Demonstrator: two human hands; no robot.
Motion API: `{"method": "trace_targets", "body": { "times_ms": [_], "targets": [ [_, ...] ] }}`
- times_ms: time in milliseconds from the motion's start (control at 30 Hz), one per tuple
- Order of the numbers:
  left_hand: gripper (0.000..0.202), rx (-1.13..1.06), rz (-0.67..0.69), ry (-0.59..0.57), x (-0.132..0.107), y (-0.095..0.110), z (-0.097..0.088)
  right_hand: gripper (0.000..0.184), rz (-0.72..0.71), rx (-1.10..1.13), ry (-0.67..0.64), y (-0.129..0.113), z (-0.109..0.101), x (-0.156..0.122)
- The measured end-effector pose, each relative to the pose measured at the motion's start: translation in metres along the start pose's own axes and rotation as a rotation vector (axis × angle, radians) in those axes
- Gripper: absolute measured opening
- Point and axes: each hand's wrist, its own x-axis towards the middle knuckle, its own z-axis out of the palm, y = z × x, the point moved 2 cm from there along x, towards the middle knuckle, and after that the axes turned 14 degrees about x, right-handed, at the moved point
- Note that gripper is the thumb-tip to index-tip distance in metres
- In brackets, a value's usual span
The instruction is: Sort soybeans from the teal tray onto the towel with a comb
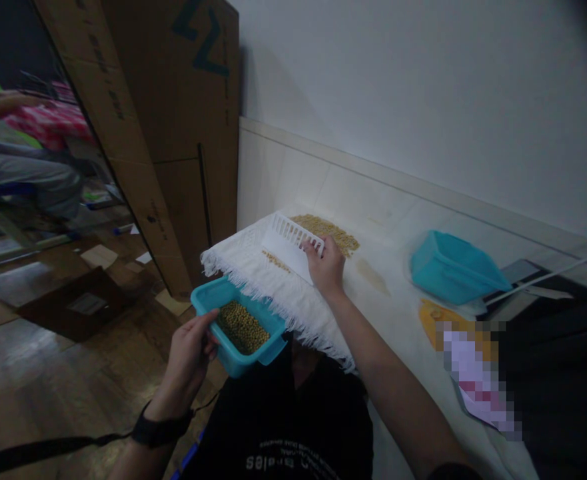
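My left hand (192, 348) grips the near-left rim of a teal plastic container (240, 360). Small olive-green beans (243, 328) cover its bottom. The container is held just under the edge of a white fringed cloth (238, 250). My right hand (327, 265) is closed on a white plastic piece with a slotted edge (293, 247), tilted over the cloth. A short row of yellowish beans (276, 261) lies along its lower side. Behind it spreads a heap of similar beans (330, 231), partly hidden by the white piece and my hand.
An open teal bin (456, 267) stands on the right by dark flat items. In front of it are an orange-yellow item (430, 320) and a blurred-out pale package (478, 373). A tall cardboard box (183, 133) rises at left; beyond it sits another person (23, 160).
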Motion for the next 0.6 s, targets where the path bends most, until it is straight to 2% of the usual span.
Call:
{"method": "trace_targets", "body": {
  "times_ms": [600],
  "targets": [
    [0.034, 0.031, 0.013, 0.002, 0.001, -0.0013, -0.0008, 0.029, 0.009, 0.048, -0.07, -0.0021, 0.0065, -0.008]
  ]
}}
